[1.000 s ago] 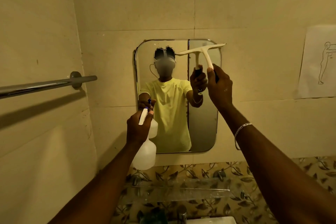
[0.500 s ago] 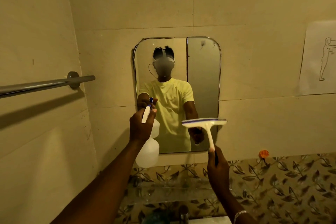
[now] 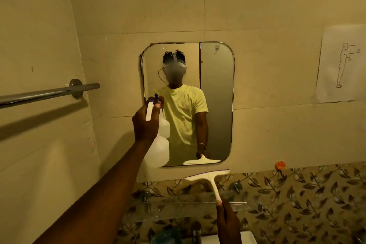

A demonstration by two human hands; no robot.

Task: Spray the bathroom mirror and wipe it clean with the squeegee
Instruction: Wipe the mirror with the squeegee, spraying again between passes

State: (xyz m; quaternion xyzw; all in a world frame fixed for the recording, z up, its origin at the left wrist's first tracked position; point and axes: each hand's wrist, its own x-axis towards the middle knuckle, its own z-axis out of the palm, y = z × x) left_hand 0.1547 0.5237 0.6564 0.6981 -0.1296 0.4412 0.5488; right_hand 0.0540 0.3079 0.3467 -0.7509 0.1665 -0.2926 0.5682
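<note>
Beige tiled walls surround us, with a chrome towel bar [image 3: 49, 93] on the left wall. Our left hand [image 3: 145, 123] grips the neck of a translucent spray bottle [image 3: 158, 150], fingers wrapped at its trigger, nozzle aimed at the mirror [image 3: 216, 105] on the far wall. Just below the mirror's lower edge (over the leaf-patterned tiles) the white squeegee [image 3: 210, 180] stands blade-up, clear of the glass, our right hand [image 3: 227, 224] closed around its handle. Farther right hangs a paper sketch [image 3: 340, 65].

A clear glass shelf [image 3: 178, 203] spans the leaf-patterned tiles under the mirror; its contents are too blurred to tell.
</note>
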